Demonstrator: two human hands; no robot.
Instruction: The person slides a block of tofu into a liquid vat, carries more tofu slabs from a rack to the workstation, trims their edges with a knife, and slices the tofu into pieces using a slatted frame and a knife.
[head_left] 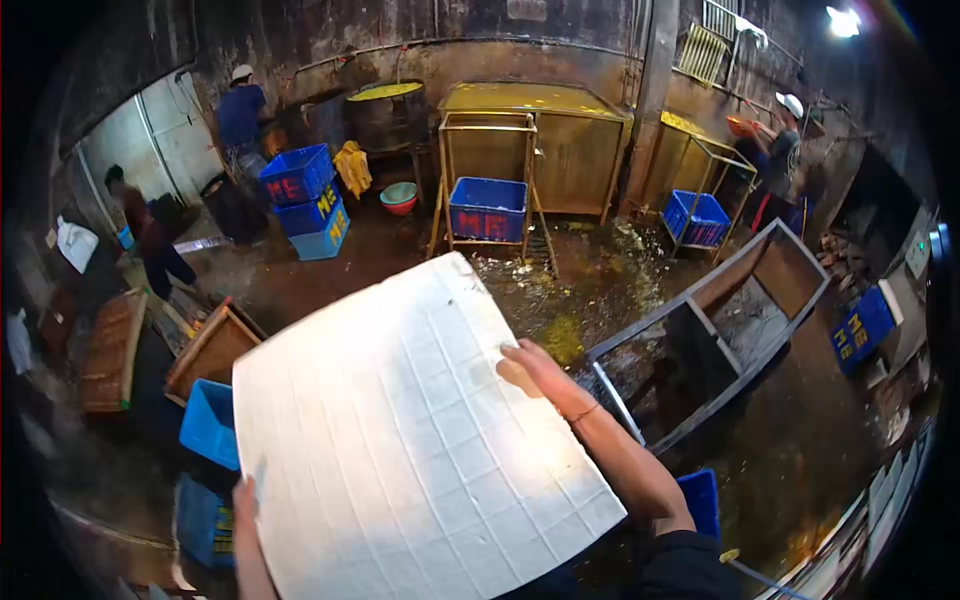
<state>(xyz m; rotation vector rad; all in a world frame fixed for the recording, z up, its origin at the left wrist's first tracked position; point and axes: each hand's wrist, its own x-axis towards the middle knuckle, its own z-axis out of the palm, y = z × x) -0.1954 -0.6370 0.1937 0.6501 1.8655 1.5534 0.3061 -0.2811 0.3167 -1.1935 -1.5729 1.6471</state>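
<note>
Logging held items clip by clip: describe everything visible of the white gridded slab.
The white gridded slab is broad, roughly rectangular and looks fairly thin, with lines crossing its face and a small dark mark near its top corner. Its material is unclear. It is held tilted, the left hand and right hand at opposite edges.

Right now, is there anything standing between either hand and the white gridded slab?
Nothing visible: the right hand meets the white gridded slab directly at its right edge, the left hand at its lower left edge. Its underside is hidden.
</note>
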